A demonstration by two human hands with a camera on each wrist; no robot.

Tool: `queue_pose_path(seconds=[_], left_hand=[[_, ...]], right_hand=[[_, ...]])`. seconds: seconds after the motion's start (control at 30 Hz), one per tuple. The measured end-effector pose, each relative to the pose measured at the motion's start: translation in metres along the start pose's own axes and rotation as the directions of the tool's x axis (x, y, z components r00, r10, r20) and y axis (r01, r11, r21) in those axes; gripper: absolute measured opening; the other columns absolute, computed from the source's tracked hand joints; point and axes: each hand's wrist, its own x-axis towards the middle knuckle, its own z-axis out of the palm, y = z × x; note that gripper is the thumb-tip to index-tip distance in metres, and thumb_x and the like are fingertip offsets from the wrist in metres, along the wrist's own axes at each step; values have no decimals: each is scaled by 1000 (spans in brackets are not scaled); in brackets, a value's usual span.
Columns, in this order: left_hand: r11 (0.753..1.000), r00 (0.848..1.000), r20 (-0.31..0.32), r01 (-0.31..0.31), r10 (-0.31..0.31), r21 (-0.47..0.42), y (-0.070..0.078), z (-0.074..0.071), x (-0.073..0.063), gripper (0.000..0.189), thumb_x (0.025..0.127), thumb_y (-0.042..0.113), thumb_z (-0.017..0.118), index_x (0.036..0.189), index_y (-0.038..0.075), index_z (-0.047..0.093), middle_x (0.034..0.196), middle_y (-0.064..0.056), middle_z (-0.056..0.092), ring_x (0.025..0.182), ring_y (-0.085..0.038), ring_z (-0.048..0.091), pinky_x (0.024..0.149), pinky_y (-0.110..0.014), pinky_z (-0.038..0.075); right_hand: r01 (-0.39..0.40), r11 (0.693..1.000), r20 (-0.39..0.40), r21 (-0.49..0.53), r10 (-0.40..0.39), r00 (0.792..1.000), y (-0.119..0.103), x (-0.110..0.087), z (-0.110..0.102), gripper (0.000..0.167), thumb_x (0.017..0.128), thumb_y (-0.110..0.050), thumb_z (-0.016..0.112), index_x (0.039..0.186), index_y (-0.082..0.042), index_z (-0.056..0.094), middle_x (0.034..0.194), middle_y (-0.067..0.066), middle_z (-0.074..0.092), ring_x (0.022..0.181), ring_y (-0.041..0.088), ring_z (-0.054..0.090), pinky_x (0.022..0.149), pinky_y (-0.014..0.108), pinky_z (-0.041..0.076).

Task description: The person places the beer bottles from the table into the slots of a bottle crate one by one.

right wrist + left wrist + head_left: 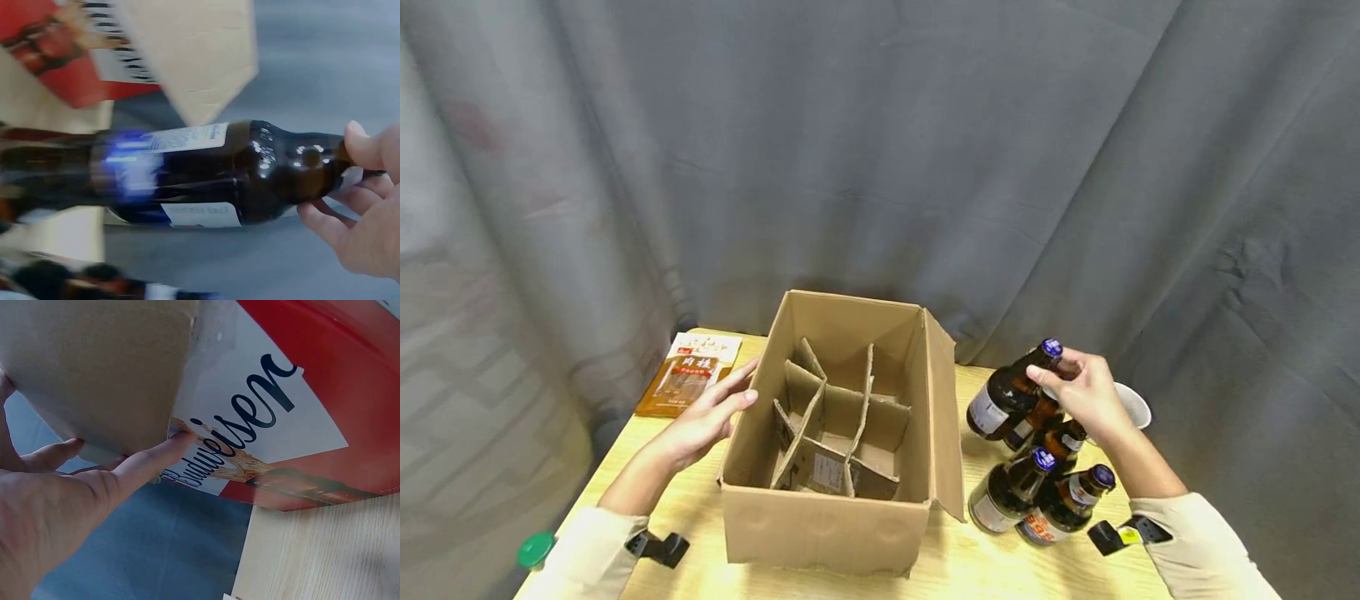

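Note:
My right hand (1086, 392) pinches a dark brown beer bottle (1003, 398) by its neck, just under the blue cap. The bottle leans, its base toward the box. In the right wrist view that beer bottle (250, 175) spans the middle. Several more beer bottles (1007, 496) stand on the table below and beside this hand. My left hand (707, 421) touches the left side of an open cardboard box (823, 525), its fingers extended. Red and white Budweiser print shows on the box's outer side (369, 406). Cardboard dividers (842, 408) split the inside into compartments.
A brown and white packet (688, 375) lies at the table's back left. Behind the right hand sits a white round container (1133, 406). The box's right flap (946, 417) hangs outward toward the bottles. A green lid (535, 550) shows at the lower left. Grey curtain (880, 167) hangs behind.

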Motion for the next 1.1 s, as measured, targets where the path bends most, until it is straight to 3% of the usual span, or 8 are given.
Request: queue_pose_path(seconds=[0.13,0.4,0.53,0.7,0.87,0.93,1.0,1.1], left_hand=[[1000,1000,-8,-2,2,-5,0,1,-1,67,106,24,44,161,11,8,163,-22,-2,146,-46,-5,98,-82,-1],[1000,1000,9,-3,3,-3,-1,5,8,68,105,26,46,160,10,10,163,-25,0,147,-46,0,103,-79,5],[1000,1000,-5,5,-5,-2,-2,2,4,68,105,26,46,160,11,10,163,-23,-2,147,-46,-2,102,-80,2],[1000,1000,-6,10,-10,-2,-2,1,-1,68,105,27,45,161,12,8,163,-22,-4,147,-47,-3,101,-80,0],[1000,1000,-11,-5,5,10,-2,4,2,68,105,27,46,161,12,10,163,-24,-1,147,-47,0,102,-79,8],[1000,1000,-21,-9,9,13,-2,6,3,68,105,27,47,161,12,11,163,-24,2,146,-47,4,103,-71,22],[1000,1000,-26,-10,10,12,-2,8,4,68,104,26,48,160,11,12,163,-24,3,145,-45,8,97,-54,33],[1000,1000,-25,-12,12,17,-1,12,7,68,104,26,48,160,11,13,162,-24,5,142,-41,14,82,-36,33]], right_hand=[[48,998,-155,35,-42,987,-38,15,-20,28,91,-12,73,113,5,70,86,-18,72,83,-2,65,78,12,46],[189,947,-325,260,-99,941,-88,42,-46,18,86,2,73,101,-7,77,82,-11,74,80,0,67,76,14,44],[243,907,-308,343,-136,941,-119,57,-38,19,84,5,74,98,-7,78,82,-7,75,79,2,68,77,15,45],[297,881,-251,368,-214,944,-159,73,-10,19,82,7,75,94,-8,78,79,-5,75,77,4,67,76,17,46],[315,863,-200,394,-254,946,-187,82,23,15,82,5,76,94,-4,77,78,-4,74,75,5,67,75,19,47],[311,872,-171,379,-265,949,-192,84,36,13,82,3,77,95,-2,76,78,-5,74,76,6,67,76,20,48],[304,892,-139,335,-272,952,-193,86,48,14,83,-1,77,97,1,75,77,-6,74,75,6,67,77,21,48],[301,918,-102,259,-284,954,-185,86,61,17,84,-5,78,98,3,74,78,-6,73,76,5,68,75,21,50]])
